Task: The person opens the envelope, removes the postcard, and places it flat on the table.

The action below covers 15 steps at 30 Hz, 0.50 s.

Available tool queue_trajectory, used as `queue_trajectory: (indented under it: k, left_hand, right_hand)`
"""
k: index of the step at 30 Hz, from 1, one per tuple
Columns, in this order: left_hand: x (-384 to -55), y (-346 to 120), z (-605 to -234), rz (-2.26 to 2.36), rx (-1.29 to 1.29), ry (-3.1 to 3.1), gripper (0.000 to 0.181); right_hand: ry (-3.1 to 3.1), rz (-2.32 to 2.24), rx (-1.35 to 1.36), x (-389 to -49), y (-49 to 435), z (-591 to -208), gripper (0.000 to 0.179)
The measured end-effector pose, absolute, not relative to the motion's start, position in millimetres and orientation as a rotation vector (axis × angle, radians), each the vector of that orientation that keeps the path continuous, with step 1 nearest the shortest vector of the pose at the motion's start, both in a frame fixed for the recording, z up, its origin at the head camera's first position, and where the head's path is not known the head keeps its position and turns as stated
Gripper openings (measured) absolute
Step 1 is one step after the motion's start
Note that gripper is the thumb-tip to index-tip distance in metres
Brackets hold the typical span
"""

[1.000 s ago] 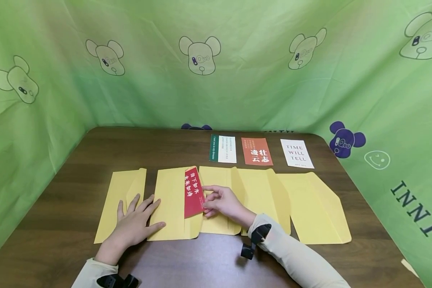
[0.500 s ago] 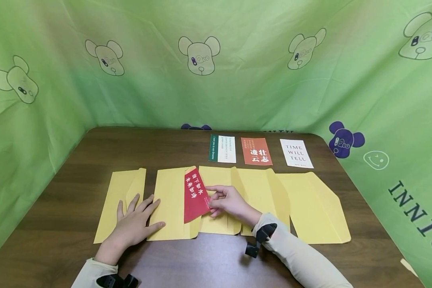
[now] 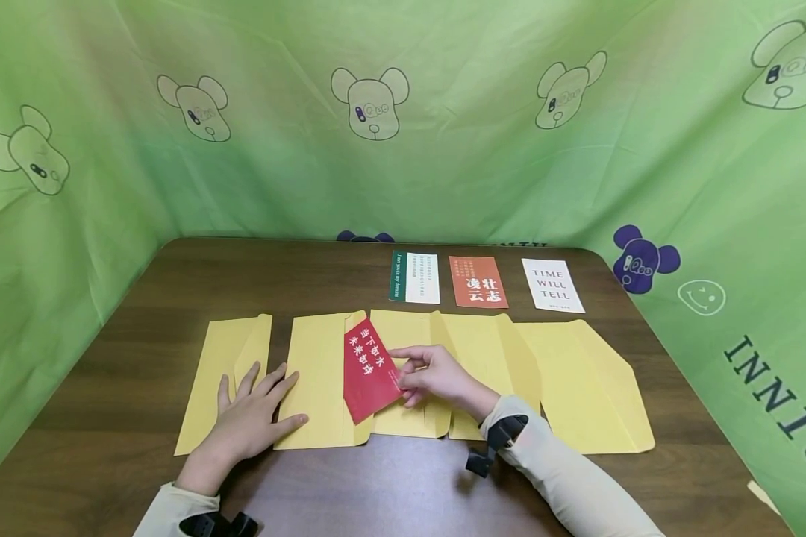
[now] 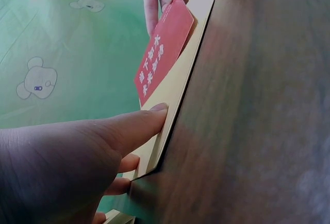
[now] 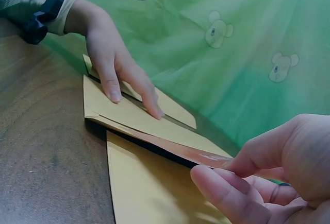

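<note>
The red card (image 3: 372, 380) is seen between the two hands, just left of centre in the lower half of the head view. Its right edge is pinched between thumb and fingers by the right hand (image 3: 436, 377), while its left part is hidden, at a tilt, inside the second envelope (image 3: 319, 350) from the left. That envelope is touched by the left hand (image 3: 247, 421), spread wide at lower left, near the card's covered side. In the left wrist view, the card is shown above the left thumb. The first envelope (image 3: 204, 388) is partly covered by the left hand; three more envelopes (image 3: 594, 395) are laid toward the right. Farther up the table (image 3: 107, 418), a green-and-white card (image 3: 414, 277), an orange card (image 3: 478, 283) and a white card (image 3: 554, 286) are set in a row.
</note>
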State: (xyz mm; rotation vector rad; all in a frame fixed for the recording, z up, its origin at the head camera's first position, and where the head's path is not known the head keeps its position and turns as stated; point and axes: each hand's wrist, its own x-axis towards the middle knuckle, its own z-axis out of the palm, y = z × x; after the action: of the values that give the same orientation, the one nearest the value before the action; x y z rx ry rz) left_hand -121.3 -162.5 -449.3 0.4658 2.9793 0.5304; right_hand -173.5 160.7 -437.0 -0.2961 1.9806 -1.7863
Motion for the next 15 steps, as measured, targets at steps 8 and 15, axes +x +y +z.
queue_trajectory:
  k: [8,15]
  left_hand:
    - [-121,-162,-451,0.534,0.467,2.982,0.07]
    - [-121,-162,-452,0.537,0.471,2.987,0.07]
  right_hand:
    - [1.976,-1.754,-0.328,-173,167,-433,0.054]
    - [2.001,-1.68,-0.37,-176,176,-426,0.054]
